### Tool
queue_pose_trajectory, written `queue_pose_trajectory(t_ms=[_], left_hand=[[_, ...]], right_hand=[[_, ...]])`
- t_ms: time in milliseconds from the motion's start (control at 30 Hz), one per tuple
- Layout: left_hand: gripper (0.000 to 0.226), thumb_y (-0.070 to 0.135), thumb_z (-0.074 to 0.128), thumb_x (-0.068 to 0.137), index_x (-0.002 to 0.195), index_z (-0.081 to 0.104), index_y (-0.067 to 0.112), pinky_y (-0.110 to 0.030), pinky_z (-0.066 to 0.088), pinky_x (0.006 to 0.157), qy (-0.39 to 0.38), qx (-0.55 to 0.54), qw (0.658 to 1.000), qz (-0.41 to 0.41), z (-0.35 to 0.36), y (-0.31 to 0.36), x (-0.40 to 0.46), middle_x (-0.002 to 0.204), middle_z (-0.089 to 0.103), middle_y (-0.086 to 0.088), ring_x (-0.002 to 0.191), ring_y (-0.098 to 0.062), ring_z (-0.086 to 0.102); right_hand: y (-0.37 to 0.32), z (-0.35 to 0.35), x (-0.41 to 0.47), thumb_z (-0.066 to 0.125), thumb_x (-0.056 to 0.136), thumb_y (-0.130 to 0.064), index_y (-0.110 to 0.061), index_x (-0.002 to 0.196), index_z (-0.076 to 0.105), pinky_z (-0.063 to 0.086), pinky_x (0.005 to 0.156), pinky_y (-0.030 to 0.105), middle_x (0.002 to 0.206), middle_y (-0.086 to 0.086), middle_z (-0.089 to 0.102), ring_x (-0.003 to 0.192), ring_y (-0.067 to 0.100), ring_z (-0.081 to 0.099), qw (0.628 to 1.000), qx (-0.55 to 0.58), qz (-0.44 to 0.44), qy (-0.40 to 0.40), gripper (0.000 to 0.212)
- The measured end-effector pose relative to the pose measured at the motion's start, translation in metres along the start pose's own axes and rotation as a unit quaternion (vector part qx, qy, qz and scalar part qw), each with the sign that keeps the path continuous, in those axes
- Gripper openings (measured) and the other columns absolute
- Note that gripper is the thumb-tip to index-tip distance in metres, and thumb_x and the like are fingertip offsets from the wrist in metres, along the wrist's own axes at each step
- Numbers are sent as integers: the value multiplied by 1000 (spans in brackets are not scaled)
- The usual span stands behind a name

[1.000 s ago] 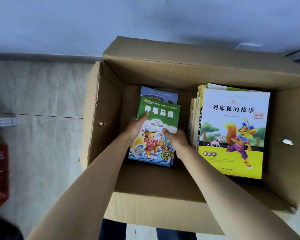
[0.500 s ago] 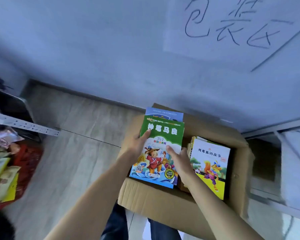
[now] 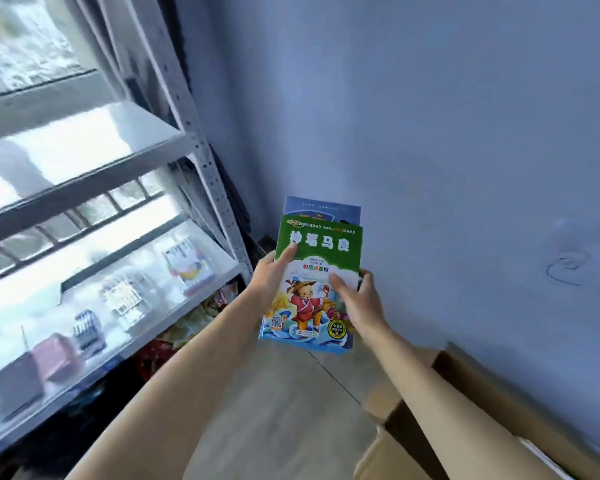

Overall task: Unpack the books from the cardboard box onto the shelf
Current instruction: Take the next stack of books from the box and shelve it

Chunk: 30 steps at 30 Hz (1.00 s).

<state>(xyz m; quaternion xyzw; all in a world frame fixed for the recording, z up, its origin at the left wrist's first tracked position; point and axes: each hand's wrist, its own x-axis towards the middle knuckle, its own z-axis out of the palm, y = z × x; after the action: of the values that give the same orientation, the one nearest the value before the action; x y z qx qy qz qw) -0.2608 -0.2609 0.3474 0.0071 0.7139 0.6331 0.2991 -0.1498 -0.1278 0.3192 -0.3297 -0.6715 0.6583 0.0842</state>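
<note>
Pale blue wall (image 3: 447, 116) meets wood-look floor (image 3: 284, 393).

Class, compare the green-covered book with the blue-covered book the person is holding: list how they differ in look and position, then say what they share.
1. The green-covered book lies in front with its whole cover showing; only the top strip of the blue-covered book shows behind it.
2. The green-covered book shows a cartoon figure; the blue-covered book's picture is hidden.
Shared: both are held together by the left hand and right hand.

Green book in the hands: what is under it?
Under the green book, a blue book shows its top strip only; the rest is covered. The left hand and right hand grip the stack.
</note>
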Motion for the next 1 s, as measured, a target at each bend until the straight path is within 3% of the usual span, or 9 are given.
queue_pose_trajectory(t_ms=[133,200,267,333,500,733,833,933,1000], left_hand=[[31,45,58,93,102,68,18,-46,54,91,53,-32,997,43,-122,43,-45,111,74,-13,95,-30,71],[28,41,56,96,105,66,16,-41,59,83,67,-38,994,76,-185,58,-67,109,73,-15,83,-26,73],[25,36,55,97,108,63,15,-31,61,62,87,-42,989,109,-241,71,-84,95,75,-10,67,-19,74],[24,32,54,98,111,61,13,-27,59,54,103,-41,984,138,-296,82,-99,85,75,-5,61,-16,74],[31,34,54,98,118,59,11,-30,61,61,147,-42,971,186,-412,98,-122,92,77,-5,72,-20,75],[35,31,51,99,128,48,11,-38,63,69,229,-74,937,253,-546,118,-116,116,70,-18,92,-30,74],[43,31,51,100,134,45,6,-43,61,78,267,-65,922,274,-597,135,-113,121,68,-19,99,-35,72],[41,27,51,99,132,45,4,-35,62,71,292,-50,906,301,-641,150,-115,115,70,-17,90,-27,75],[37,24,50,100,130,44,4,-32,62,68,298,-38,899,319,-666,156,-115,111,70,-15,87,-24,75]], right_hand=[[-75,104,-36,75,57,-53,-12,105,49,46,41,8,92,-1,66,68,4,63,995,31,-62,-77,67],[-99,159,-51,77,55,-51,-16,95,53,58,60,19,95,3,70,78,13,70,989,29,-88,-118,58],[-115,209,-60,79,73,-33,-7,109,58,57,88,41,110,14,71,98,28,71,981,24,-106,-159,50],[-129,260,-70,78,78,-27,-6,112,62,54,94,48,112,14,72,103,28,71,971,21,-138,-195,43],[-169,375,-80,78,80,-20,-14,109,56,58,64,22,104,3,73,87,11,74,952,21,-165,-258,37],[-239,521,-70,72,86,-25,-13,114,55,59,83,37,113,7,68,97,24,68,911,-49,-237,-333,35],[-266,578,-68,70,87,-23,-7,120,53,60,75,31,113,8,67,97,25,69,890,-58,-275,-359,41],[-289,627,-68,70,86,-18,-6,122,49,56,61,16,111,6,64,92,21,67,882,-45,-294,-366,43],[-298,659,-69,70,86,-14,-7,123,47,60,67,24,114,8,64,96,24,68,878,-34,-295,-375,44]])
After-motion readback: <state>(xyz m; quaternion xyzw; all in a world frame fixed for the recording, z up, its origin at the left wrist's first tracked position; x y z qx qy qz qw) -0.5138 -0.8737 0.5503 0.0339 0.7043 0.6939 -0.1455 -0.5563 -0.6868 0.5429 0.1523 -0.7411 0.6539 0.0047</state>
